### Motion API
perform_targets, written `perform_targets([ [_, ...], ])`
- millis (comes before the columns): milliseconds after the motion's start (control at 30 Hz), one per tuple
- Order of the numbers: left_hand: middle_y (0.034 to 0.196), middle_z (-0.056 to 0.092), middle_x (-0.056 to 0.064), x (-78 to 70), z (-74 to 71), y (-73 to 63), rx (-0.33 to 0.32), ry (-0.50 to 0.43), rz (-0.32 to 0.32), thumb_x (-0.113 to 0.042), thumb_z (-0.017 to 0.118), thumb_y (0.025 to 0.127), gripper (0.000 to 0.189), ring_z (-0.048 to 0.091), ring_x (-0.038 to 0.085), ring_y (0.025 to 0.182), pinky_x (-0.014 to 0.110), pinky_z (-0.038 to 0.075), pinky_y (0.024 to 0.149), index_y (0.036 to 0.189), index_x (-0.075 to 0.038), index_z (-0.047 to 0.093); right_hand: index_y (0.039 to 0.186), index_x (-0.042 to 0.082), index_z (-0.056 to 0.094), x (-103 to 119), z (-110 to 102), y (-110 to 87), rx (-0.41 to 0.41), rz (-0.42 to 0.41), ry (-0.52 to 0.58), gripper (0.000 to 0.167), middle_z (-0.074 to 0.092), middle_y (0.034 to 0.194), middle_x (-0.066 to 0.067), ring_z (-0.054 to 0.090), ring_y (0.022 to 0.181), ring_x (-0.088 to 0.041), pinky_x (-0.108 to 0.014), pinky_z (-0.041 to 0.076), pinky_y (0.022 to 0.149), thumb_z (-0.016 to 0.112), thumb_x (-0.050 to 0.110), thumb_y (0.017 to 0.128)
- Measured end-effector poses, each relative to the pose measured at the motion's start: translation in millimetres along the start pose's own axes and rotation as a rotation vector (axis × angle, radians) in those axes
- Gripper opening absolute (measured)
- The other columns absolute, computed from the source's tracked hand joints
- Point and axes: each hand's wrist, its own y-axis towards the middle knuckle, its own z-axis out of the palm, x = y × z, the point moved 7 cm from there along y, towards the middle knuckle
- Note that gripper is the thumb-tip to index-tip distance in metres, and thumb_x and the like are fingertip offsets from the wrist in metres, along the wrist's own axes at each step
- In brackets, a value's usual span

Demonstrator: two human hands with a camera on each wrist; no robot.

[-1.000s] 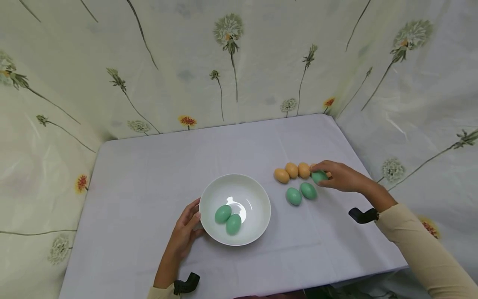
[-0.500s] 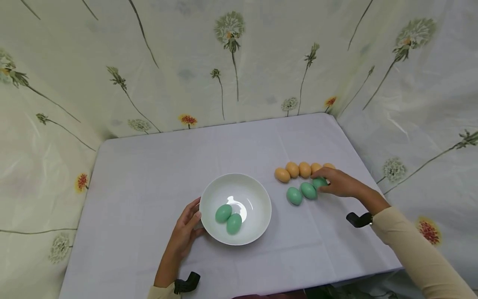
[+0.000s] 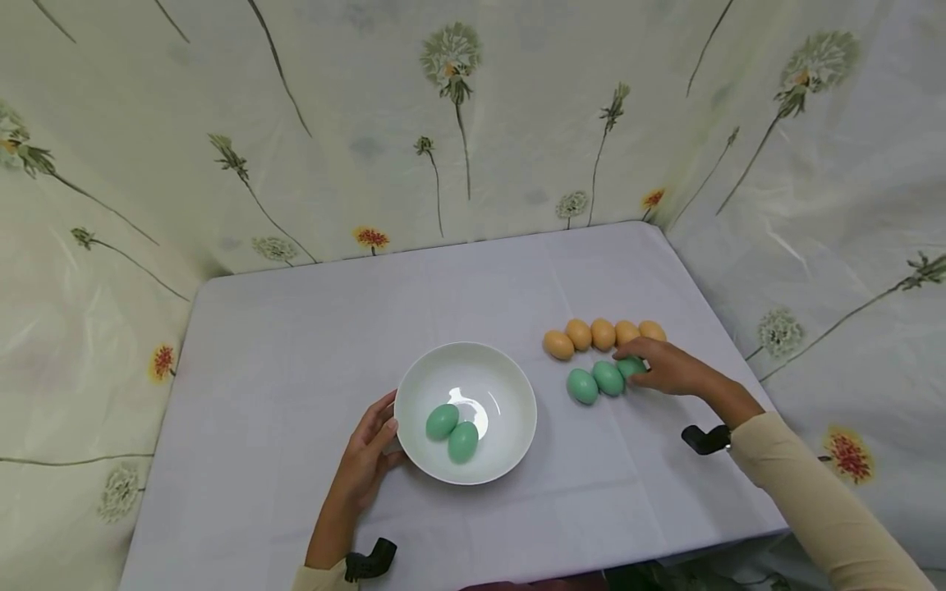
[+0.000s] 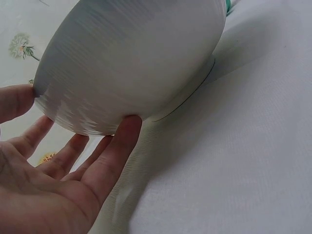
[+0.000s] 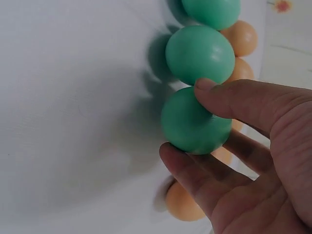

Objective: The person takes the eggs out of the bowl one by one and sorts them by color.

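On the white cloth stands a white bowl [image 3: 498,410] with two green eggs [image 3: 452,431] inside. My left hand [image 3: 365,460] holds its left side, fingers spread along the outer wall and one digit at the rim, as the left wrist view shows. My right hand [image 3: 665,367] holds a green egg [image 5: 192,122] between thumb and fingers at the right end of a short row. Beside it lie two other green eggs [image 3: 608,378], the nearer one touching or almost touching it. Several orange eggs [image 3: 603,335] form a row just behind, partly covered by my hand in the right wrist view.
The table [image 3: 310,361] is covered with a white cloth and ends at a near edge below the right forearm. A flower-patterned curtain [image 3: 517,123] hangs behind it and along both sides. A black wrist mount [image 3: 705,440] juts out by the right sleeve.
My right hand has moved slightly left and toward me, bringing the green egg from in front of the orange row to the end of the green row. The left hand and bowl stay put.
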Motion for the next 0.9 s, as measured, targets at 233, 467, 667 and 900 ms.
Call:
perform_targets([
  [233,0.153,0.043,0.006,0.9,-0.6,-1.4,-0.016,-0.002,-0.007,-0.028,0.056,0.103,0.050,0.060,0.017,0.122,0.043,0.057,0.091,0.150,-0.026,0.041,0.126,0.000,0.063,-0.8,2.8,-1.2,-0.011,0.000,-0.011,0.041,0.062,0.130,-0.021,0.055,0.122,-0.041,-0.057,0.049,0.097,0.074,0.002,0.087],
  [467,0.152,0.044,0.004,1.3,-1.3,-0.8,-0.018,-0.009,-0.011,-0.028,0.056,0.103,0.050,0.060,0.017,0.122,0.042,0.057,0.090,0.150,-0.026,0.041,0.126,-0.001,0.063,-1.7,6.1,-0.6,-0.023,-0.012,-0.012,0.041,0.062,0.130,-0.021,0.056,0.122,-0.041,-0.057,0.048,0.098,0.074,0.002,0.086],
  [667,0.156,0.039,0.010,2.0,-0.9,-1.0,-0.007,-0.008,-0.004,-0.027,0.055,0.104,0.052,0.060,0.016,0.121,0.041,0.057,0.090,0.152,-0.022,0.038,0.128,-0.001,0.062,-1.5,4.6,-2.5,-0.012,0.011,-0.016,0.044,0.061,0.133,-0.022,0.053,0.125,-0.043,-0.060,0.045,0.101,0.074,0.003,0.087],
  [900,0.155,0.040,0.008,0.6,-1.0,-0.8,-0.012,-0.007,-0.005,-0.028,0.055,0.103,0.052,0.059,0.016,0.123,0.042,0.057,0.090,0.152,-0.023,0.038,0.134,0.000,0.060,3.7,-6.4,-5.2,0.005,0.080,-0.032,0.049,0.057,0.137,-0.023,0.050,0.129,-0.044,-0.061,0.044,0.102,0.074,0.008,0.088],
])
